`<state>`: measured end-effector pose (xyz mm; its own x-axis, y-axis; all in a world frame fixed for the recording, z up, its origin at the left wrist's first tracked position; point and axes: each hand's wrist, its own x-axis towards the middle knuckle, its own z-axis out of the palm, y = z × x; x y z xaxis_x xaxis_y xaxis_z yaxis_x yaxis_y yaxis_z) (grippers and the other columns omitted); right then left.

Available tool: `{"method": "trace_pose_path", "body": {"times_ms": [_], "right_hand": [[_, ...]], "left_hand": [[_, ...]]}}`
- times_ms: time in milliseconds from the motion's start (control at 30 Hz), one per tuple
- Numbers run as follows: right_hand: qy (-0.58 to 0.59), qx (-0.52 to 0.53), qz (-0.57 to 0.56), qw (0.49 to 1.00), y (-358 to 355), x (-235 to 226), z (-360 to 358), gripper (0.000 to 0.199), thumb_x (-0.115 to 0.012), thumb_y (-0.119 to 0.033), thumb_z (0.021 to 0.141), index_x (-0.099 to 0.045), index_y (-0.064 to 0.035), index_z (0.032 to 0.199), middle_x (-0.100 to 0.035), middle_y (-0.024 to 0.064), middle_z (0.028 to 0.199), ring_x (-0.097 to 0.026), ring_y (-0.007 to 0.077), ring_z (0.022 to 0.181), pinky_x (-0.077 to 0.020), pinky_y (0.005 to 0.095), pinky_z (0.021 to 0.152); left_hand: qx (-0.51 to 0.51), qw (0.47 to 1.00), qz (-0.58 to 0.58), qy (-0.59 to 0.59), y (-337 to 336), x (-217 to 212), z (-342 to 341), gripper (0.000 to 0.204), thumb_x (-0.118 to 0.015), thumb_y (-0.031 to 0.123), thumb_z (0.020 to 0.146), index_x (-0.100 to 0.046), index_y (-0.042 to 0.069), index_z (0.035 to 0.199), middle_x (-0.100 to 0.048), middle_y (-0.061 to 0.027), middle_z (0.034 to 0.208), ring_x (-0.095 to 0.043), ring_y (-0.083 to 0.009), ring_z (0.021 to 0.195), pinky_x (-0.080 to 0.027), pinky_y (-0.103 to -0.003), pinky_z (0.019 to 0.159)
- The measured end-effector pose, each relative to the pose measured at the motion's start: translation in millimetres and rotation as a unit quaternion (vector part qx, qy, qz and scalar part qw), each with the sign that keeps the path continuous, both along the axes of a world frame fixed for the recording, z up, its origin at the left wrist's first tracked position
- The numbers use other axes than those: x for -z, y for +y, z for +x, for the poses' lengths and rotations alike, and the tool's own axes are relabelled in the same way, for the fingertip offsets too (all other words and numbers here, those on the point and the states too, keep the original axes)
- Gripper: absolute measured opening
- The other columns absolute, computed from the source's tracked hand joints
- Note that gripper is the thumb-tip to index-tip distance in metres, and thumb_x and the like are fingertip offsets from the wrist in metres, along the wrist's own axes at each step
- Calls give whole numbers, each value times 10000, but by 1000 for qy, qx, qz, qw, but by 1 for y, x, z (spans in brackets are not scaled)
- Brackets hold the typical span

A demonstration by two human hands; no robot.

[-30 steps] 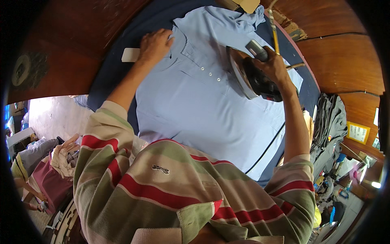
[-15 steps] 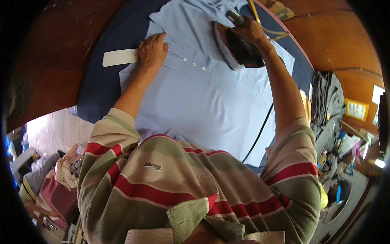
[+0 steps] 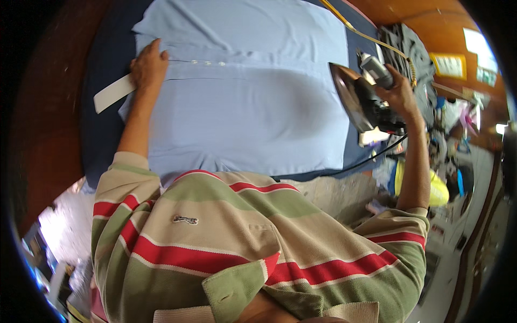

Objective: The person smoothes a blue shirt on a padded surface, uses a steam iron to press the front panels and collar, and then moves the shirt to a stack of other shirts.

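A light blue shirt (image 3: 237, 118) lies spread on a dark blue padded board (image 3: 102, 134), with a row of white buttons (image 3: 208, 63) across it. My left hand (image 3: 149, 65) rests on the shirt's left edge, fingers stretched out. From beside its wrist sticks a white card-like strip (image 3: 114, 94); whether the hand touches it I cannot tell. My right hand (image 3: 399, 97) grips the handle of an iron (image 3: 367, 102) at the shirt's right edge. The iron is tilted, showing its metal base, and a dark cord trails from its back.
A yellow hose (image 3: 355, 29) runs over the far right corner to a coiled section. Dark grey garments (image 3: 412, 46) hang beyond the board on the right. A yellow bag (image 3: 439, 188) and assorted clutter lie lower right. Brown wooden panels (image 3: 48, 107) stand at the left.
My right hand has carried the iron from the shirt's upper right area to its right edge, tilting it. The whole view has shifted and turned. My left hand stays on the shirt beside the strip.
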<state>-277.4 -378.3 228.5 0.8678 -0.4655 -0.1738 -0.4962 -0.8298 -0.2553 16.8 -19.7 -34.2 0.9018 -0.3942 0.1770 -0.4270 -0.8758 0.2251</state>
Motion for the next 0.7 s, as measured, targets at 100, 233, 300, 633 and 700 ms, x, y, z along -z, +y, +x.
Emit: {"method": "trace_pose_path", "body": {"times_ms": [100, 233, 300, 633, 700], "right_hand": [[-19, 86, -7, 996, -17, -44, -44, 534, -678, -131, 710, -522, 43, 1190, -620, 78, 849, -558, 102, 756, -466, 255, 691], [28, 10, -227, 973, -33, -111, -63, 533, -673, -127, 719, -518, 30, 1204, -641, 91, 859, -576, 92, 731, -477, 260, 662], [16, 64, -219, 973, -16, -133, -42, 527, -662, -132, 738, -507, 10, 1221, -648, 134, 919, -605, 132, 807, -483, 286, 730], [-92, -192, -177, 961, 20, -125, 141, 471, -662, -183, 753, -528, -33, 1179, -619, 128, 906, -591, 182, 819, -468, 325, 751], [-114, -234, -94, 961, 45, -84, 204, 452, -663, -208, 742, -549, -31, 1143, -626, 94, 831, -593, 174, 762, -475, 324, 690]], "left_hand": [[-10, 999, 27, 20, 2, -6, -2, 406, -526, 289, 849, -505, 152, 1231, -590, -53, 1170, -565, -229, 1066, -428, -427, 871], [-10, 999, 37, 38, -2, -10, -4, 412, -526, 290, 851, -501, 147, 1237, -594, -64, 1164, -570, -240, 1057, -426, -435, 876], [1, 1000, 17, 9, 4, 1, 0, 408, -525, 291, 852, -508, 140, 1230, -602, -68, 1146, -574, -238, 1050, -424, -443, 876], [-12, 991, -129, 37, 8, -17, -13, 368, -561, 259, 832, -544, 137, 1179, -612, -64, 1126, -575, -230, 1029, -330, -478, 935], [-78, 989, -127, 3, 43, -26, -16, 366, -557, 259, 835, -545, 143, 1182, -609, -61, 1134, -565, -234, 1040, -300, -477, 951]]}}
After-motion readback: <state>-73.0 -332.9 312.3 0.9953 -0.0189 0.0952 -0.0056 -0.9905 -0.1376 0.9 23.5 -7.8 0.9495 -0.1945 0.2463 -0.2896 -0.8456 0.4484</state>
